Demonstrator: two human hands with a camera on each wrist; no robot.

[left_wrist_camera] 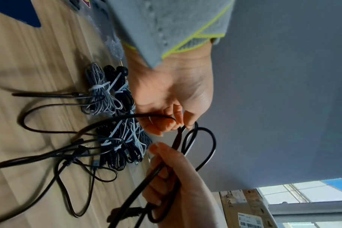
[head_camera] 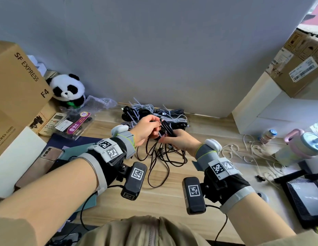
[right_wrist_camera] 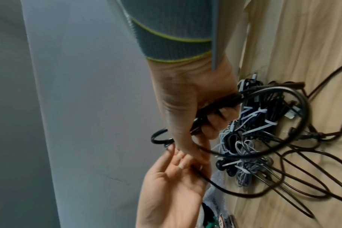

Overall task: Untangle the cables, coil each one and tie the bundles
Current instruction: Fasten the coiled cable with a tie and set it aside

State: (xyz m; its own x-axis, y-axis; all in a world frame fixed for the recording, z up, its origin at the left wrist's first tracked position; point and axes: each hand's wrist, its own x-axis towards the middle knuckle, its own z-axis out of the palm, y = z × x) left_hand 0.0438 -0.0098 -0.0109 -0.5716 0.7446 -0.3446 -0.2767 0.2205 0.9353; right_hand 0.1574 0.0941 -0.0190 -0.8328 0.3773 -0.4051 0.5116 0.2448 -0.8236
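A black cable (head_camera: 166,129) is gathered into a few loops held up between both hands. My right hand (head_camera: 166,139) grips the loops in its curled fingers (right_wrist_camera: 215,118). My left hand (head_camera: 155,123) pinches one strand of the same cable (left_wrist_camera: 187,138) at its fingertips (left_wrist_camera: 176,121), close above the right hand (left_wrist_camera: 162,168). The cable's loose length (head_camera: 160,160) trails down and sprawls over the wooden table (head_camera: 172,196) under the hands. Several grey and black bundles (head_camera: 151,112) tied with white zip ties lie behind the hands by the wall, also seen as tied bundles (right_wrist_camera: 252,123).
A cardboard box (head_camera: 16,86), panda toy (head_camera: 67,89), remote (head_camera: 51,123) and phone (head_camera: 42,164) crowd the left. On the right lie loose white cables (head_camera: 252,151), a small bottle (head_camera: 266,135), a pink cup (head_camera: 300,144) and a black device (head_camera: 305,194).
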